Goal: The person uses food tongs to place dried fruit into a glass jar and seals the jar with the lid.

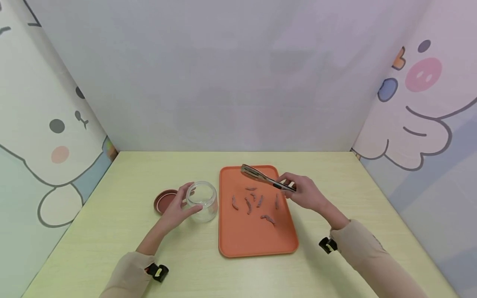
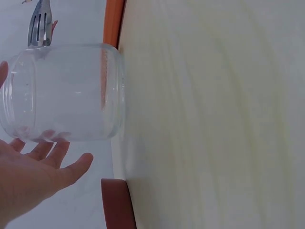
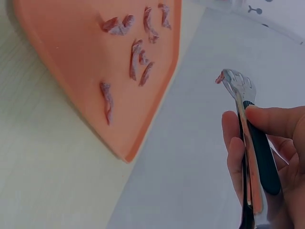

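Note:
My left hand (image 1: 175,213) holds a clear glass jar (image 1: 208,212) from its left side, thumb toward the front and fingers behind. The jar stands upright without a lid, left of an orange tray (image 1: 257,242). With my right hand (image 1: 307,193) I grip metal tongs with dark handles (image 1: 262,177), raised over the tray's far part and pointing left. Their slotted tips pinch a small reddish strip of meat (image 3: 219,78), seen in the right wrist view. Several thin meat strips (image 1: 268,219) lie scattered on the tray.
A round brown-red lid (image 1: 162,202) lies on the table left of the jar, partly behind my left hand. The pale wood table (image 1: 186,265) meets a plain white backdrop (image 1: 231,82). Cartoon-printed curtains (image 1: 428,124) hang on both sides.

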`<state>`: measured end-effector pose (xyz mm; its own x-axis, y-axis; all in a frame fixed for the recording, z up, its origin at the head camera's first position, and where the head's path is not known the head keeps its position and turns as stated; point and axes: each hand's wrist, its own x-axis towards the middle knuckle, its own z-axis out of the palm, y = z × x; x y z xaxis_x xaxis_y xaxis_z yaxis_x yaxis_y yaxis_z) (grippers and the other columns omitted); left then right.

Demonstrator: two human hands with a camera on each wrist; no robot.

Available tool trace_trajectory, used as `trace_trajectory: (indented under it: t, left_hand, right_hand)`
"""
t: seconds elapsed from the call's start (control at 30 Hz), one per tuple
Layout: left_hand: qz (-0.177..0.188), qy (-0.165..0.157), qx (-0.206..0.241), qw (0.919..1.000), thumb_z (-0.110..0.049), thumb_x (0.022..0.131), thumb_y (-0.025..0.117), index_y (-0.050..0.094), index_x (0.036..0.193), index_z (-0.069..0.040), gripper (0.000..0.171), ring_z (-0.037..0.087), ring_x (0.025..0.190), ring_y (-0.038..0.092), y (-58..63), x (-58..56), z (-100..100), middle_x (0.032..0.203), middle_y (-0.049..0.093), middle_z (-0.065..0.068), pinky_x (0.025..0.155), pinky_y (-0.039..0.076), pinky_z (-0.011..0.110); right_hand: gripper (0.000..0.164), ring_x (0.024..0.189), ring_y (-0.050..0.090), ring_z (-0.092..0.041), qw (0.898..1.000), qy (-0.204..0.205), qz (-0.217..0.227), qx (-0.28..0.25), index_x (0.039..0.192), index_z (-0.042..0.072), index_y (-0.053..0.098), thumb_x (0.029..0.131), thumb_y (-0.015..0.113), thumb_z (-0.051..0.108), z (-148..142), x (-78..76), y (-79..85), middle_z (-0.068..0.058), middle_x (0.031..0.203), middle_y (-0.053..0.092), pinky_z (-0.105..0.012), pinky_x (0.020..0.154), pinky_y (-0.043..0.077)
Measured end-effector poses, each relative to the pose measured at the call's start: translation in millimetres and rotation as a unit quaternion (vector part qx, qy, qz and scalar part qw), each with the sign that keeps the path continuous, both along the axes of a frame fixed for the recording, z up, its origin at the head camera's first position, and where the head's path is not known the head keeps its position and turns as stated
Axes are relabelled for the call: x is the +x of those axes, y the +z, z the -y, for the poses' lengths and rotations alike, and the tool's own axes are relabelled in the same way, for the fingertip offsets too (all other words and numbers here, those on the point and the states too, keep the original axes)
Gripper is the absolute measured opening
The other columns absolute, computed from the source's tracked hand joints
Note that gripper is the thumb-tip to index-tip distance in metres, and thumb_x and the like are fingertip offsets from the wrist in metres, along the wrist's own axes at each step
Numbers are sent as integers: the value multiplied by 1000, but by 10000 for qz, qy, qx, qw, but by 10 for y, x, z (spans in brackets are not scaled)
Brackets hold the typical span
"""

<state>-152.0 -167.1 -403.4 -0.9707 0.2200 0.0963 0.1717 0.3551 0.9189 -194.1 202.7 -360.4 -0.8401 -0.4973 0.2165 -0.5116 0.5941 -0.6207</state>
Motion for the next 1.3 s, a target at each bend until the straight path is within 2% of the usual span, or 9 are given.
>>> trace_trajectory:
  t: [0.27,0.5,0.7,0.9,1.03,1.17,1.3]
  left_hand:
    - [-46,-88,143,9998,-7,79,65,21,134,0,71,37,122,25,-22,-7,16,132,29,25,96,27,53]
    - [-52,-101,155,9998,-7,79,65,21,134,0,71,37,122,26,-23,-11,16,132,29,25,95,28,53]
    - [19,-70,138,9999,-9,79,66,21,134,0,71,36,122,26,-24,-10,15,132,30,25,96,27,53]
    - [7,-88,180,9998,-8,79,66,22,134,-1,71,36,122,26,-36,-9,13,132,30,25,96,27,53]
    - [-51,-110,192,9997,-8,79,66,22,134,-1,70,36,121,27,-44,-9,14,132,30,26,95,27,53]
    - [-57,-121,174,9998,-8,79,66,23,134,-3,70,36,122,27,-46,-9,18,132,31,25,95,28,53]
    - [14,-92,128,9999,-8,79,65,21,134,-3,71,36,123,25,-40,-5,21,133,29,25,96,27,53]
  right_hand:
    - [25,43,45,-7,9989,334,-311,-109,105,14,58,83,58,1,117,73,222,-1,80,59,-23,39,36]
    - [25,47,49,-6,9967,704,-235,-316,106,13,57,84,58,1,303,137,314,-3,81,58,-23,39,38]
    - [25,45,48,-7,9932,1050,-144,-476,106,12,57,84,57,0,484,168,269,-5,82,58,-23,39,39]
    - [26,50,52,-6,9900,1286,-228,-532,104,12,58,82,58,-2,665,177,191,-3,81,59,-21,42,39]
    - [26,47,50,-3,9878,1444,-188,-556,104,11,57,82,58,-2,775,183,140,-1,80,60,-20,39,35]
    - [26,47,51,0,9886,1413,-167,-488,104,11,58,81,58,-1,863,189,102,0,79,59,-19,37,31]
    - [27,48,53,0,9899,1332,35,-479,104,11,58,80,59,-2,931,200,80,-4,81,60,-20,38,39]
